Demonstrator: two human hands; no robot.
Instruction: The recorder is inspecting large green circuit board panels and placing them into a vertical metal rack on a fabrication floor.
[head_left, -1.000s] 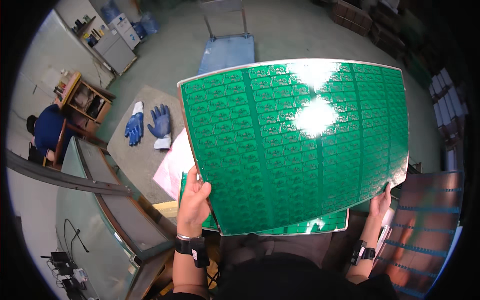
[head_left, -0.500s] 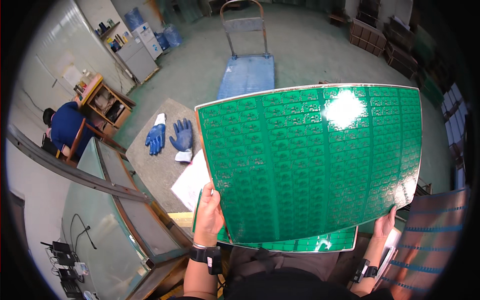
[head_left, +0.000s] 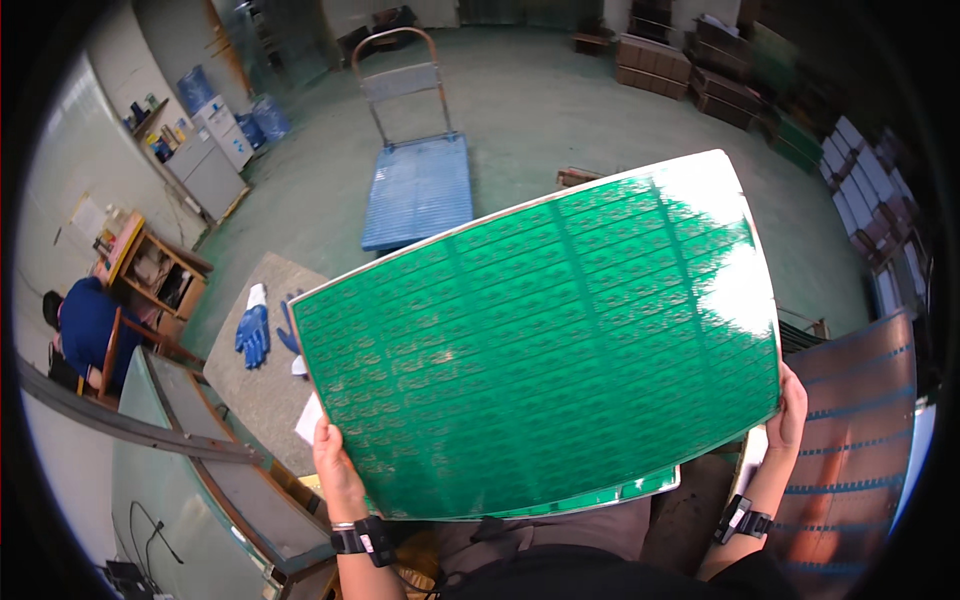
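Note:
A large green printed circuit board panel (head_left: 520,350), covered with rows of small repeated patterns, is held up in front of me, tilted with its right side higher. My left hand (head_left: 338,470) grips its lower left edge, thumb toward the front face. At the lower right edge, my right hand (head_left: 790,405) is closed round the border, its fingers partly behind the panel. Bright glare whitens the panel's upper right corner. Below its bottom edge shows a strip of a second green panel (head_left: 640,487), mostly hidden.
Blue work gloves (head_left: 254,335) lie on a grey board (head_left: 235,375) at left. Beyond the panel stands a blue platform trolley (head_left: 418,195). A copper-coloured sheet with blue bands (head_left: 850,430) is at right. A person in blue (head_left: 95,325) sits far left near a wooden desk.
Both hands have tilted the panel, its left side dropping and its right side rising. The glare has shifted to the upper right corner. My view has turned to the right.

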